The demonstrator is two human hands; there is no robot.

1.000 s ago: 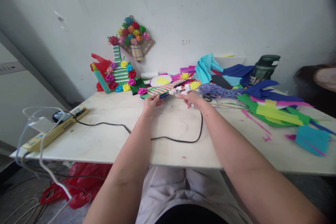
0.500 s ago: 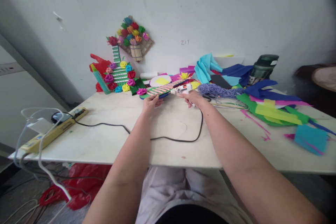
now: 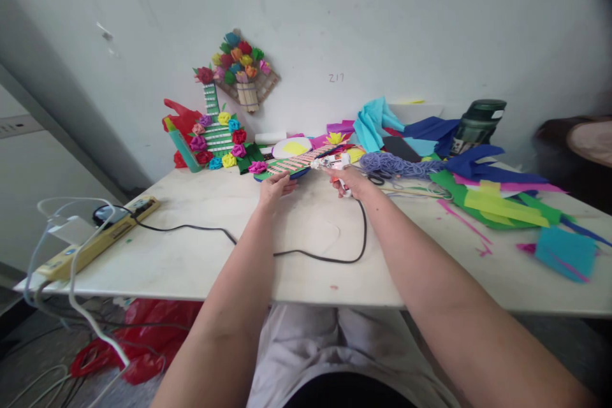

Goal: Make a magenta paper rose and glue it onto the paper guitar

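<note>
My left hand (image 3: 277, 188) grips the near edge of a guitar-shaped paper craft (image 3: 295, 164), green with pale strips across it. A magenta paper flower (image 3: 257, 167) sits at its left end and a yellow flower (image 3: 335, 138) shows by its far end. My right hand (image 3: 352, 180) is closed round a white hot glue gun (image 3: 340, 160). The gun's nozzle points left, close over the strips; whether it touches them I cannot tell. A black cord (image 3: 329, 259) runs down from its handle across the table.
Behind my right hand lie purple yarn (image 3: 396, 164) and black scissors (image 3: 377, 177). Coloured paper (image 3: 502, 204) and a dark bottle (image 3: 478, 127) are at the right. A finished flowered guitar (image 3: 220, 134), a glue bottle (image 3: 184, 146) and a power strip (image 3: 105, 236) stand at the left.
My right hand has tilted slightly, so more of the glue gun's handle shows, and the cord has shifted a little left. My left hand and the craft look almost unmoved.
</note>
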